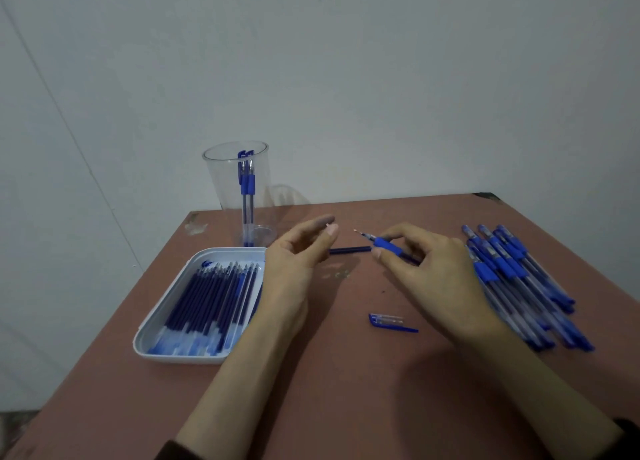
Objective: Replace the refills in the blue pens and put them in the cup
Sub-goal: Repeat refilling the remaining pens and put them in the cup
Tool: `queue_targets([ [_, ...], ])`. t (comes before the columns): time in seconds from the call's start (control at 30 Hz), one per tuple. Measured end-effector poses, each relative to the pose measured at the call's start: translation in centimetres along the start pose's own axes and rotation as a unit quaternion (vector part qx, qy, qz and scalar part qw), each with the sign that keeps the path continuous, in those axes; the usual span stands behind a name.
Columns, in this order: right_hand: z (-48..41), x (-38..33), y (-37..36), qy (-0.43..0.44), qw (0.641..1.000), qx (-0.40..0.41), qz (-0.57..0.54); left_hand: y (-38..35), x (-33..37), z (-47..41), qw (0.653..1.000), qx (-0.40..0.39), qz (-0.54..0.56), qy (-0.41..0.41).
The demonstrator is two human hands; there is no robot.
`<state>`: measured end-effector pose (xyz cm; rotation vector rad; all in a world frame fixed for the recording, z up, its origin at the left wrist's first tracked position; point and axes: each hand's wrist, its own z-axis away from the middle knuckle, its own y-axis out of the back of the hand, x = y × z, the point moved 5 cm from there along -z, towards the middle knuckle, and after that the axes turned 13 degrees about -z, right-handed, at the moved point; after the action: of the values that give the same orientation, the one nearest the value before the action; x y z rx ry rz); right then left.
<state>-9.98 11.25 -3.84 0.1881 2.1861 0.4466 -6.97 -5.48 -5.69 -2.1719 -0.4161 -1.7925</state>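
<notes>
My right hand [429, 272] pinches a blue pen [386, 246] by its rubber grip, with the tip pointing left. My left hand [299, 255] hovers just left of that tip, fingers relaxed and holding nothing. A dark blue refill [349, 250] lies on the table between the hands. A clear cup [239, 189] with two blue pens inside stands at the back left. A white tray [166, 312] of several refills sits under my left wrist. A pile of blue pens [519, 283] lies at the right.
A loose blue pen cap [391, 322] lies on the brown table [329, 390] in front of my right hand. The table's left edge runs close to the tray. A pale wall stands behind the cup.
</notes>
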Motion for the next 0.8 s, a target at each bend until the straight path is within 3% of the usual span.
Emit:
queue_targets([
  [0.1,-0.3,0.3,0.9,-0.006,0.999,0.042,0.004,-0.4,0.1,0.2,0.989,-0.042,-0.142,-0.031],
  [0.2,-0.5,0.6,1.4,-0.014,0.998,0.059,-0.002,-1.1,-0.5,0.6,0.947,-0.109,-0.299,-0.054],
  [0.37,-0.5,0.8,1.3,-0.023,0.999,0.046,0.01,-1.7,-1.1,1.2,0.891,-0.194,-0.406,-0.064],
  [0.57,-0.4,0.7,1.0,-0.028,0.999,0.02,0.015,-1.6,-1.3,1.0,0.885,-0.223,-0.406,-0.052],
  [0.8,-0.4,0.3,0.7,-0.025,0.996,-0.022,0.078,-0.6,-1.3,0.3,0.941,-0.188,-0.282,0.012],
])
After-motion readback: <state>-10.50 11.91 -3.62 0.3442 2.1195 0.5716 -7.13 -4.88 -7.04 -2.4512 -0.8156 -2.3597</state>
